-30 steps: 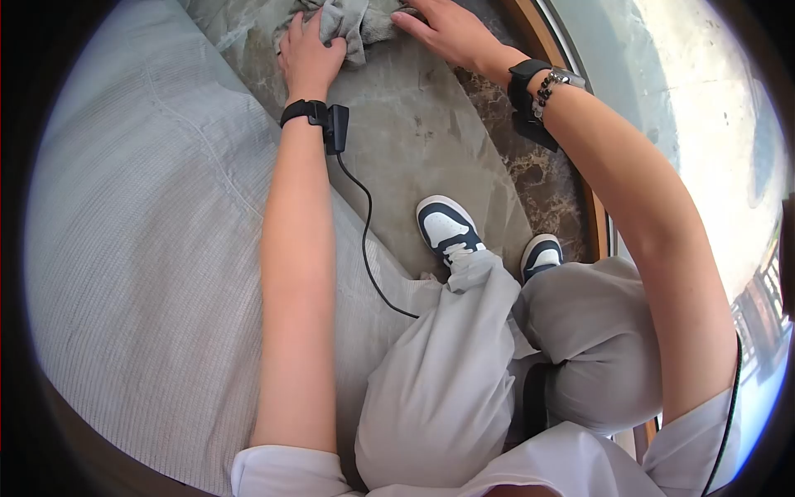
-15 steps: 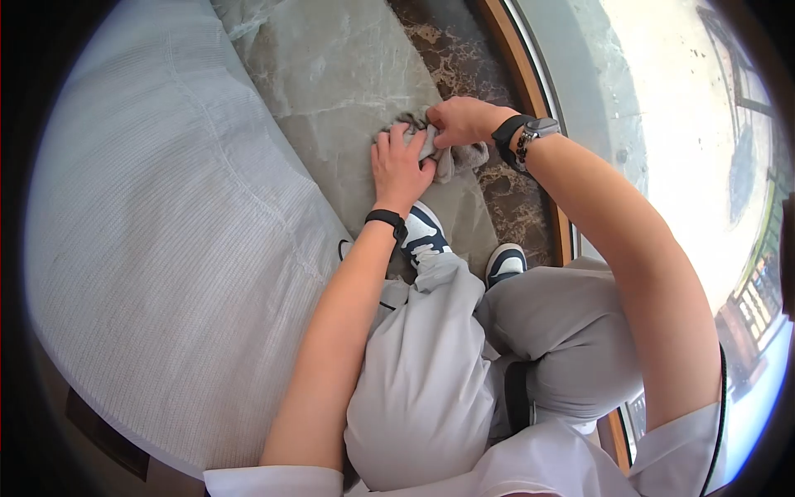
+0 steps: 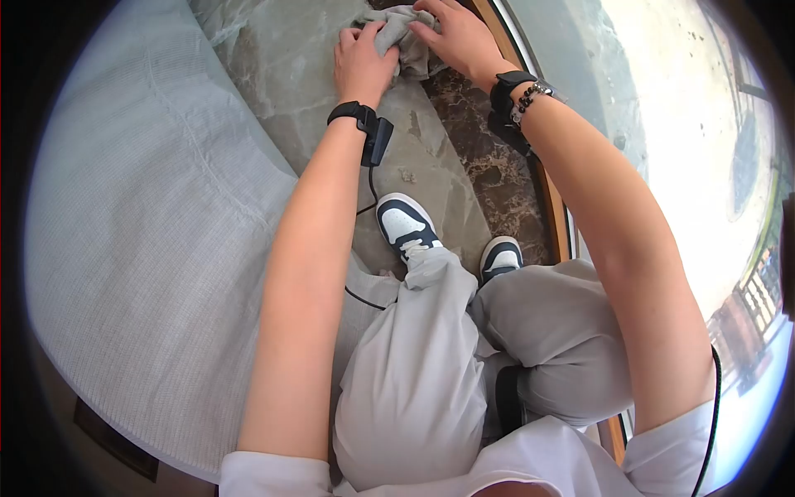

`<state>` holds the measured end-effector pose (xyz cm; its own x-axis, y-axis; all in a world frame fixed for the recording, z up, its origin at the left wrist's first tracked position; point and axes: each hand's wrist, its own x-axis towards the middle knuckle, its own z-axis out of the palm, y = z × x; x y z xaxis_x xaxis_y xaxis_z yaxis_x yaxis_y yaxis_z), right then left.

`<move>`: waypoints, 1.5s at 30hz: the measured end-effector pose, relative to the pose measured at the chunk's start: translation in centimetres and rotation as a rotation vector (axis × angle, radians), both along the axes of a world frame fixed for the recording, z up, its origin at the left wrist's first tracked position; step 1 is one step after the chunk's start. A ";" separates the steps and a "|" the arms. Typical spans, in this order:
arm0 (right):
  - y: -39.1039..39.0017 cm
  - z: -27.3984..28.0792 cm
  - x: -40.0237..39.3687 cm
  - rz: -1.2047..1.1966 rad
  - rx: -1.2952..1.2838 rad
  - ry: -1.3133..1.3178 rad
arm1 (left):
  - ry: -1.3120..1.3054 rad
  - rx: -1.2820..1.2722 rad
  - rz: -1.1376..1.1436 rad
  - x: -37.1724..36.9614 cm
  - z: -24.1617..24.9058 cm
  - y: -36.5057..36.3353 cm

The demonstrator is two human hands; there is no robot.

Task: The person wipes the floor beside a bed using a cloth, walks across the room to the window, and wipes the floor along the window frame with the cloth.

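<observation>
A crumpled grey cloth [image 3: 404,35] lies bunched on the marble floor [image 3: 431,145] at the top of the view, where the grey tile meets a dark brown border. My left hand [image 3: 362,70] is closed on its left side, fingertips pressed into the folds and the thumb toward the middle. On the right side, my right hand [image 3: 465,40] has the cloth between its thumb and fingers. The far edge of the cloth is close to the top of the picture. Both wrists wear black bands.
A long pale ribbed cover [image 3: 166,248] hangs along the left. To the right run the dark marble border [image 3: 501,174], a wooden frame [image 3: 556,211] and glass. My shoes [image 3: 406,222] stand on the floor near a small crumb-like patch [image 3: 408,176]. A black cord [image 3: 373,184] trails from my left wrist.
Both hands and the cloth have moved away from my body, toward the top of the view and slightly left. My arms are stretched out further, and more floor shows before my shoes.
</observation>
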<state>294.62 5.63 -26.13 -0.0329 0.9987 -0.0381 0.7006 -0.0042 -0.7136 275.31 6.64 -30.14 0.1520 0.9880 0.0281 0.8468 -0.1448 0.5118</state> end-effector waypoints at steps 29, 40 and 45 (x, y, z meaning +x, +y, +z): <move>-0.1 -4.1 -5.8 -0.122 0.028 -0.313 | 0.250 0.286 -0.384 -0.9 -0.1 4.2; 0.2 -4.4 -14.2 0.242 0.395 -0.555 | 0.393 0.246 0.003 -16.0 -1.1 3.2; -0.7 -4.0 -14.1 0.174 0.161 -0.477 | 0.421 0.122 0.190 -16.5 -0.9 -2.6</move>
